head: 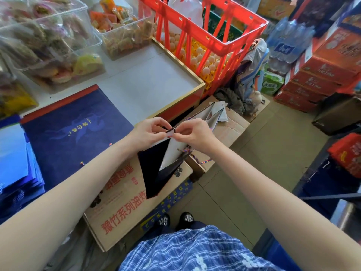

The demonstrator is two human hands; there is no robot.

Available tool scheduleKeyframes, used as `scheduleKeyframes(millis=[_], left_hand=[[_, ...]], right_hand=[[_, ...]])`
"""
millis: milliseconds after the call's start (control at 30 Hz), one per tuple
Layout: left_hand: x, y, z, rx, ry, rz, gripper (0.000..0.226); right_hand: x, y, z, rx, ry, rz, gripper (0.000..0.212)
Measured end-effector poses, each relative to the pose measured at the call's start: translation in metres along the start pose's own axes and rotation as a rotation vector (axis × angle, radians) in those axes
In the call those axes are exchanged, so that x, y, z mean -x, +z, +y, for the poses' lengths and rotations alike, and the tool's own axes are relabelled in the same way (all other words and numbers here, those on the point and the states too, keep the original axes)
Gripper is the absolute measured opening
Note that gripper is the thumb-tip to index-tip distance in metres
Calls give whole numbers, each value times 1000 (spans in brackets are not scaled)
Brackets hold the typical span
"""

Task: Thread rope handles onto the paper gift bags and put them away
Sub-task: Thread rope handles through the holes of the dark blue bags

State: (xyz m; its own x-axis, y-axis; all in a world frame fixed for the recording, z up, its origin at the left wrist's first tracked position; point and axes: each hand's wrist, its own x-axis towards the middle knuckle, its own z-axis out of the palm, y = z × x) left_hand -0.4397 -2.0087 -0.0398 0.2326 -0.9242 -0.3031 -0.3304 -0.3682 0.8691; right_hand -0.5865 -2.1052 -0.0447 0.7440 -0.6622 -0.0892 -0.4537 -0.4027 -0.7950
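I hold a dark blue paper gift bag point(154, 169) with a white inside, partly spread open, in front of me above a cardboard box. My left hand point(149, 132) pinches the bag's top edge. My right hand point(192, 133) pinches the same edge from the other side, fingertips nearly touching the left. A multicoloured rope handle point(195, 156) hangs below my right wrist, its end trailing to the right. A flat stack of dark blue gift bags point(78, 132) lies on the counter to the left.
Lighter blue bags point(17, 157) are piled at the far left. A printed cardboard box point(125, 208) sits below the bag. A red crate point(203, 36) stands over egg trays. Snack bins point(48, 42) line the counter's back. Drink cartons point(320, 75) stack at right.
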Motion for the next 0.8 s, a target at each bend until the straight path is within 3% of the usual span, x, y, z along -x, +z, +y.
scheduleKeyframes(millis=[100, 267, 467, 600, 733, 800], left_hand=[[-7, 1, 2, -150, 115, 9, 16], [-16, 0, 2, -556, 337, 160, 7], [-18, -7, 4, -604, 117, 166, 20], [-17, -6, 11, -515, 86, 172, 19], [-27, -7, 28, -332, -188, 128, 31], [-29, -8, 24, -357, -242, 114, 37]], right_hand=[[5, -5, 1, -24, 20, 23, 13], [7, 1, 6, -149, 63, 117, 12], [-1, 0, 2, -379, 63, 215, 15], [-13, 0, 0, -137, -20, 114, 12], [-15, 11, -1, -92, -80, 107, 7], [-16, 12, -4, -113, -64, 132, 8]])
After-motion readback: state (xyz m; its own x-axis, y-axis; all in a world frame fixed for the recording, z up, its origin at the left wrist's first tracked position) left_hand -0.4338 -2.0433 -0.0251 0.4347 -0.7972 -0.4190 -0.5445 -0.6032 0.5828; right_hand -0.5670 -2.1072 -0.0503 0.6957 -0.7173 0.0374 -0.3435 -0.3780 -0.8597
